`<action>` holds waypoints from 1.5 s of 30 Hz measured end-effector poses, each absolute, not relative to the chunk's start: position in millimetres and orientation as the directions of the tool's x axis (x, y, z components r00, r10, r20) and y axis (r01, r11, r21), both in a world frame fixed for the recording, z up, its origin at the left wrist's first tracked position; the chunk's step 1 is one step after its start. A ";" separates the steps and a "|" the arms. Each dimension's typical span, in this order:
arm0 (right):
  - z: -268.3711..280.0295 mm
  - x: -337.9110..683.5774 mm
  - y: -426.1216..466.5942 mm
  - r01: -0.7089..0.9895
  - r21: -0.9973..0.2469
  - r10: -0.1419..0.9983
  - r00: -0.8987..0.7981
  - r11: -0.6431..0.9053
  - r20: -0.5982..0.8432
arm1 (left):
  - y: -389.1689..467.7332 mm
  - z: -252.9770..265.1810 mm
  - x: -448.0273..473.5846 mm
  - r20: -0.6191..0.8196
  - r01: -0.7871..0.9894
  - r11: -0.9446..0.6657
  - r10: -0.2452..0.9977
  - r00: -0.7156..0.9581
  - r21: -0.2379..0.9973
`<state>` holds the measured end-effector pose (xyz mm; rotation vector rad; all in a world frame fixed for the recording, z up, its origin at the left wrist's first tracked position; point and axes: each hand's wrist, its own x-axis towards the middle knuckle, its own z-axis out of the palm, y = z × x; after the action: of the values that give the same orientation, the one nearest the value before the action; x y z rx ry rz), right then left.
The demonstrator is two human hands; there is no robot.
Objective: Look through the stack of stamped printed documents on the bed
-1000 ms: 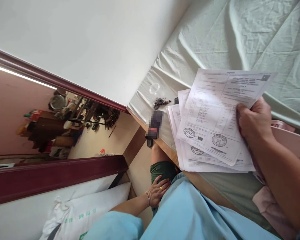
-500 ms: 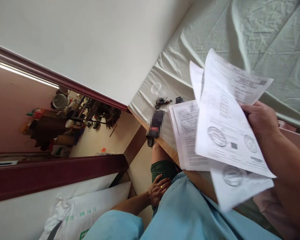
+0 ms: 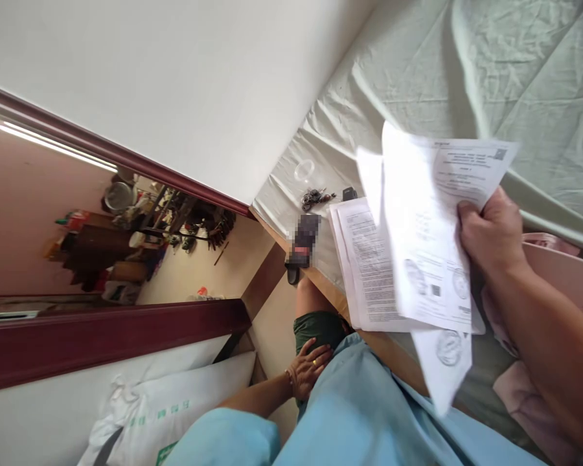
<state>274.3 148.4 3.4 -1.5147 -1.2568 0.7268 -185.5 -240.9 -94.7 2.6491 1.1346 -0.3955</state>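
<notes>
My right hand [image 3: 495, 230] grips a few printed sheets [image 3: 427, 239] by their right edge, thumb on top. The held sheets are curved, hang above the bed and carry round stamps and square codes. Beneath them a stack of printed papers [image 3: 369, 278] lies on the bed's near edge, partly hidden by the held sheets. My left hand [image 3: 311, 367] rests on my thigh over dark green shorts [image 3: 320, 329], fingers laid out flat, a ring on one finger. It holds nothing.
On the pale green sheet [image 3: 418, 71] lie a bunch of keys [image 3: 315, 198], a clear round lid [image 3: 304, 170], a small black object [image 3: 349, 193] and a blurred-out dark item [image 3: 305, 236]. A white sack [image 3: 175, 408] stands at lower left, by a dark red doorframe [image 3: 126, 333].
My right hand has moved left and slightly up with the sheets. The sheets have turned and folded narrower. My left hand stays on the thigh.
</notes>
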 end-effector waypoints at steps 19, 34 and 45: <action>21.1 274.3 145.4 0.610 -0.788 0.995 0.090 -0.085 -0.038 | -241.8 -96.9 -191.2 -0.231 0.698 -0.696 0.661 0.714 0.167; 27.8 273.2 141.6 0.535 -0.840 0.994 0.090 -0.096 -0.056 | -242.3 -96.8 -189.8 -0.189 0.707 -0.695 0.683 0.706 0.131; 7.1 271.1 145.5 0.672 -0.736 0.975 0.098 0.084 0.200 | -243.8 -96.1 -190.6 -0.346 0.749 -0.649 0.678 0.648 0.131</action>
<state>271.1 145.5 7.1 -1.6566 -1.6424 0.5333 -190.6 -243.8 -96.1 2.6065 1.1530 -0.3887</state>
